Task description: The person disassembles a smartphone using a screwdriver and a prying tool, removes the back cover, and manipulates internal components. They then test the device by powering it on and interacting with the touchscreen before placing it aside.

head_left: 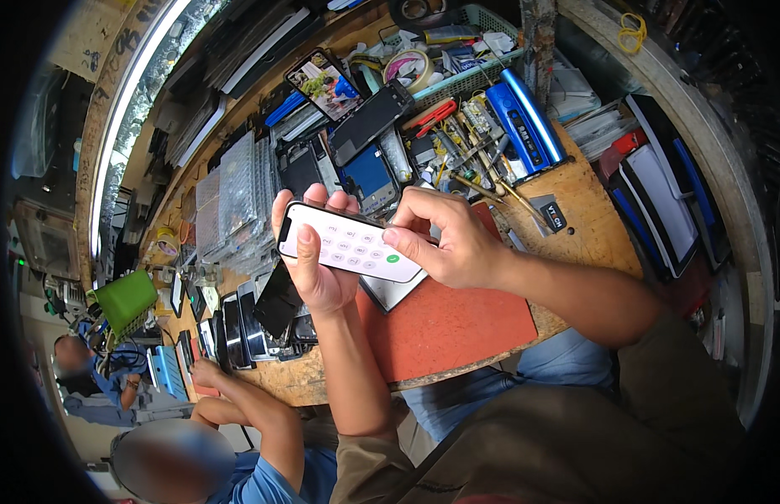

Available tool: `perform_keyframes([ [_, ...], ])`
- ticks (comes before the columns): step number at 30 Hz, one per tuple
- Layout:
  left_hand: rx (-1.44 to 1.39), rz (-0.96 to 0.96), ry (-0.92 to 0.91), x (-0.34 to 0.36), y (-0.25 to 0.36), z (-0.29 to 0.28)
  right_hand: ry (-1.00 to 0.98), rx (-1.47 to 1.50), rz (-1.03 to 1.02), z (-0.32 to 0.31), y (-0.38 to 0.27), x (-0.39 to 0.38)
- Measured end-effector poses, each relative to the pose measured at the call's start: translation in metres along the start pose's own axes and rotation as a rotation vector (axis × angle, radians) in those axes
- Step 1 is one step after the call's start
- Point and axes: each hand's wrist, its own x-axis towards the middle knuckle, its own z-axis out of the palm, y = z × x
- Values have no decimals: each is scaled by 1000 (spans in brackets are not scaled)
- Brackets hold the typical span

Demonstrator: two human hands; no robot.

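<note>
A smartphone (353,238) with a lit white screen is held above the bench, tilted sideways. The screen shows a dial pad of round grey keys and one green button. My left hand (321,277) is closed around its left end, thumb lying over the glass and fingertips showing past the far edge. At the right end, my right hand (454,244) has its fingers curled, with the thumb tip against the screen above the green button. Below the phone, a pale flat panel (392,292) lies partly hidden on a red mat (445,340).
Past my hands lie phone parts, a dark phone panel (373,122), screwdrivers and a blue device (524,126). A propped phone (325,84) plays a picture near a green basket (470,88). Bubble-wrap stacks (237,189) stand left. A co-worker's arm (255,412) rests on the bench.
</note>
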Motion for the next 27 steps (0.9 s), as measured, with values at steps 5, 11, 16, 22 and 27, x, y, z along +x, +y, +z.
perform_keyframes([
  [5, -24, 25, 35, 5, -1, -6, 18, 8, -1, 3, 0, -1],
  [11, 5, 182, 172, 20, 14, -28, -30, 50, 32, 1, 2, -1],
  [16, 6, 149, 197, 18, 15, -30, -72, 97, 66, 1, 4, -1],
  [22, -10, 118, 128, 14, 9, -18, -108, 87, 141, -5, 6, 0],
  [27, 6, 145, 182, 17, 11, -23, -104, 214, 155, 0, 8, 2],
])
